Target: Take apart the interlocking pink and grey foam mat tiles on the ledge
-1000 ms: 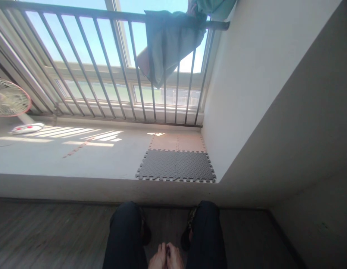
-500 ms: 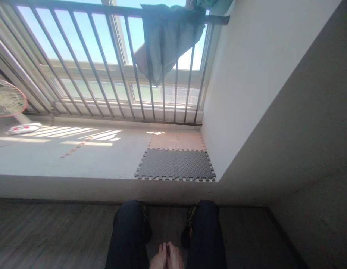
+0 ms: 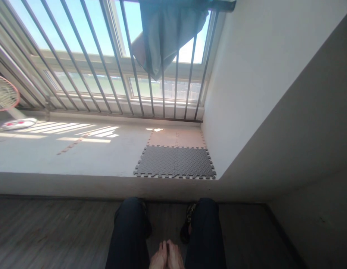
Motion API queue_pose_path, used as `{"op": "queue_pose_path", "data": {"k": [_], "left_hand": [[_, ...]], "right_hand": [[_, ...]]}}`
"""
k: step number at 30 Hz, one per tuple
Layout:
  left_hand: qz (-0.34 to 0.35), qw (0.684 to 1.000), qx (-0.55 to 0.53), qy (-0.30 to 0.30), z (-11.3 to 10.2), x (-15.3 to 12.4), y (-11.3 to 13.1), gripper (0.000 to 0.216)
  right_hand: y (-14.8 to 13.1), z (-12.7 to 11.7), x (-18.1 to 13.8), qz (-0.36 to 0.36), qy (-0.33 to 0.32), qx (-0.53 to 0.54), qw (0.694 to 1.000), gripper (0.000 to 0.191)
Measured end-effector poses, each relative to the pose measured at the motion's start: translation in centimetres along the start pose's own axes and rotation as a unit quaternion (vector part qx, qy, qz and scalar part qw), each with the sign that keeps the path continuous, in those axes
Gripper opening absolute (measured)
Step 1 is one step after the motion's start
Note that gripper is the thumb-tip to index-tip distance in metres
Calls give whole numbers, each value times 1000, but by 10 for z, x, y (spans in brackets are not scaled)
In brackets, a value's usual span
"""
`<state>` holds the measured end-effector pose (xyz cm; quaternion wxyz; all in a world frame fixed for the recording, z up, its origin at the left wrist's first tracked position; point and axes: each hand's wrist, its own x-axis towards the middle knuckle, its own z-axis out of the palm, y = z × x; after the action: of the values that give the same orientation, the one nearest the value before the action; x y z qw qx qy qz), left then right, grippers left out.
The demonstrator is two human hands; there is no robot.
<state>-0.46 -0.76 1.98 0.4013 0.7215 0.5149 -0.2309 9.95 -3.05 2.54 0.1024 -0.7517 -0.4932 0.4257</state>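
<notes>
At the bottom edge, between my dark-trousered legs, my left hand [image 3: 159,257] and my right hand [image 3: 175,257] press together with fingertips touching. They hold nothing that I can see. Only the fingers show; the rest is cut off by the frame. Dark shoes show just beyond them on the wood floor. A grey-green cloth [image 3: 165,33] hangs over the metal railing [image 3: 106,56] far ahead, well out of reach of both hands.
A raised pale ledge [image 3: 64,157] runs under the window, with grey and beige foam mats [image 3: 175,166] at its right end. A standing fan [image 3: 4,98] is at the far left. A white wall [image 3: 260,93] closes the right side.
The view has tilted slightly downward, so the railing top and cloth sit higher in frame. My hands stay pressed together between my legs.
</notes>
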Motion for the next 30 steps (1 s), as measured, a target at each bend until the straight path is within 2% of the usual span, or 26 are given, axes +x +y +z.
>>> {"op": "queue_pose_path", "data": {"k": [8, 16, 21, 25, 30], "left_hand": [[5, 1000, 28, 3, 7, 9, -6, 86], [-4, 1000, 19, -6, 2, 1, -2, 90], [-1, 1000, 1, 14, -4, -8, 2, 86], [-10, 999, -44, 25, -4, -13, 3, 93], [-14, 990, -114, 81, -12, -12, 3, 88]], "right_hand": [[3, 2, 2, 28, -24, 20, 999, 46], [1, 0, -1, 40, -38, 43, 998, 44], [1, 1, 0, 27, -32, 45, 998, 45], [12, 11, 4, 29, -23, 44, 998, 44], [24, 21, 15, 28, 15, 71, 997, 42]]}}
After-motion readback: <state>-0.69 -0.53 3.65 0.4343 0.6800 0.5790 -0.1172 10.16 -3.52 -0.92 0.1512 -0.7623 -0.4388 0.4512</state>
